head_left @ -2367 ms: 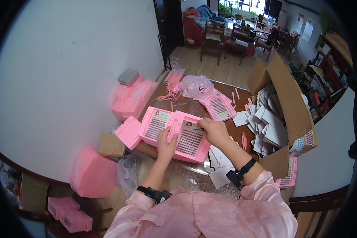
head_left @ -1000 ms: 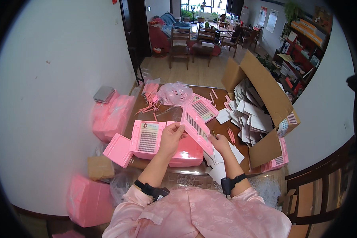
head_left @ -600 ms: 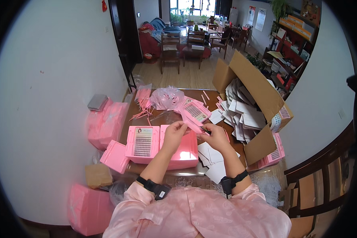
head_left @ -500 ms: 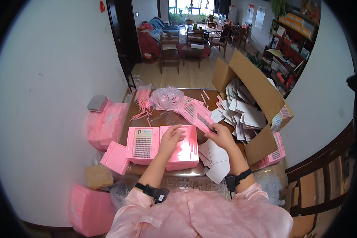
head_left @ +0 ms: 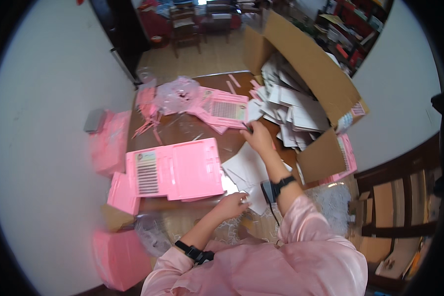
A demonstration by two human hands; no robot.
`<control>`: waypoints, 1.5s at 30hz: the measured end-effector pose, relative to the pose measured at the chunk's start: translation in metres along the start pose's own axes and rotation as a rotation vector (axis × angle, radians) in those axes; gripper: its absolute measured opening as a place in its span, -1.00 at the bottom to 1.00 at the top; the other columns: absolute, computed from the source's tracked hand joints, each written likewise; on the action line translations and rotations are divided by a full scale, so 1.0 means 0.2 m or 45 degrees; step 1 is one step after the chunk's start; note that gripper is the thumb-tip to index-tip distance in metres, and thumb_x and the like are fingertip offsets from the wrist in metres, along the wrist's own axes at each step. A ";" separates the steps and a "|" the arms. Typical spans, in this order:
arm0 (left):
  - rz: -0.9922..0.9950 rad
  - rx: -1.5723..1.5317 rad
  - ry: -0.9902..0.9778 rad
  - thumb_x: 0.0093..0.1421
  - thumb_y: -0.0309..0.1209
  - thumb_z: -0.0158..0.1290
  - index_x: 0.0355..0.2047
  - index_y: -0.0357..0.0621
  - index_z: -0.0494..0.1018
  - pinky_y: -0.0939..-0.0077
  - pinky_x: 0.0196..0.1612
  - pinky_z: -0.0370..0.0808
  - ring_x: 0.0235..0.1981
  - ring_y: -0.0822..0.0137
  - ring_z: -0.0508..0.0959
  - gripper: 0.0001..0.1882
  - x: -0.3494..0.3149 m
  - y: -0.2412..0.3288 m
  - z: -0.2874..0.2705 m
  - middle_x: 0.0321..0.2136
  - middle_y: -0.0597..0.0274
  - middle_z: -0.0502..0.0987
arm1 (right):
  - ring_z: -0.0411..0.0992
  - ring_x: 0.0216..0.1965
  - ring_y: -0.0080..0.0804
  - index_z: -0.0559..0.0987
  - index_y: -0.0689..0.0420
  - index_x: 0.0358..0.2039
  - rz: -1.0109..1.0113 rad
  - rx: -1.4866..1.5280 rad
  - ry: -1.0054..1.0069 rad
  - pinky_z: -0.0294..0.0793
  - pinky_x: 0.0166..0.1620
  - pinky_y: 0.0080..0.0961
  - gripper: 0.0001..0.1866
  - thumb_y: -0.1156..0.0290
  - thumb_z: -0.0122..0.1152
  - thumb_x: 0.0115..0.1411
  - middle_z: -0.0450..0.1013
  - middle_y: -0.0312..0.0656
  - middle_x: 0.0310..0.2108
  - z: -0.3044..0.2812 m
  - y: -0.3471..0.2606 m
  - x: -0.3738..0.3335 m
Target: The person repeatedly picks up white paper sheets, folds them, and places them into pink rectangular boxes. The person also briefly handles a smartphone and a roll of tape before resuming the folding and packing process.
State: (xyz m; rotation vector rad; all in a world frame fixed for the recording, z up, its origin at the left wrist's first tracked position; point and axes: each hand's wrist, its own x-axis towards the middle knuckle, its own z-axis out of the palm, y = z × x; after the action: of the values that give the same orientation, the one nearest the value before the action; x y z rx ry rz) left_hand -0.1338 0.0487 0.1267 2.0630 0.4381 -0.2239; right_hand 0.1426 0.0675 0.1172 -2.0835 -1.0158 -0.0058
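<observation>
My right hand (head_left: 258,138) is closed around a slim dark tool (head_left: 248,129), mostly hidden by the fingers, at the lower corner of a pink false-eyelash case (head_left: 228,109). That case lies on other pink cases, its rows of dark lashes showing. Near the table's front edge is my left hand (head_left: 233,205), its fingers curled beside loose white cards (head_left: 249,165); a small pale spot shows at the fingertips, too blurred to name. Left of the cards sit two stacks of pink cases, one topped by a lash-filled case (head_left: 147,173), the other by a plain pink case (head_left: 196,167).
A large open cardboard box (head_left: 313,64) full of white cards (head_left: 301,108) stands at the right. A clear plastic bag (head_left: 177,94) and thin pink strips (head_left: 147,111) lie at the far left of the table (head_left: 172,130). Pink wrapped bundles (head_left: 121,259) stand at the left.
The view has tilted down and shifted. My left hand has left the pink stack for the front edge by the white cards. The lash case near my right hand now lies flatter on the pile.
</observation>
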 end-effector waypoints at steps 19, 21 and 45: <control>-0.130 0.978 0.053 -0.14 -0.14 0.48 0.50 -0.10 -0.15 -0.15 0.40 0.08 0.32 -0.17 0.28 0.33 1.03 0.25 0.30 0.27 -0.21 0.30 | 0.53 -0.43 0.07 0.63 0.22 -0.41 1.320 -0.301 0.432 0.46 -0.33 -0.13 -0.69 0.19 0.31 0.15 0.52 0.09 -0.52 -1.55 0.96 -2.13; -0.077 1.028 0.038 -0.15 -0.16 0.49 0.50 -0.08 -0.18 -0.12 0.38 0.11 0.27 -0.12 0.35 0.35 1.03 0.27 0.30 0.20 -0.15 0.37 | 0.51 -0.47 0.05 0.62 0.23 -0.42 1.304 -0.280 0.497 0.44 -0.36 -0.14 -0.70 0.19 0.32 0.16 0.51 0.09 -0.55 -1.57 0.92 -2.07; 0.310 0.720 0.780 0.06 -0.59 0.11 -0.22 -0.22 0.65 0.07 -0.14 0.50 -0.26 -0.10 0.55 -0.75 0.94 0.45 0.51 -0.37 -0.05 0.56 | 0.58 -0.19 0.03 0.71 0.07 -0.24 1.247 -0.254 -0.101 0.56 -0.12 -0.12 -0.61 0.02 0.32 0.10 0.63 -0.01 -0.29 -2.15 1.75 -2.13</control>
State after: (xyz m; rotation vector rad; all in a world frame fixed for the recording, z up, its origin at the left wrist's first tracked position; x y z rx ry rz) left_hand 0.0771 -0.0397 0.0851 2.7089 0.5212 0.5024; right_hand 0.2237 -0.6228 0.0408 -2.5737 0.0525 0.4850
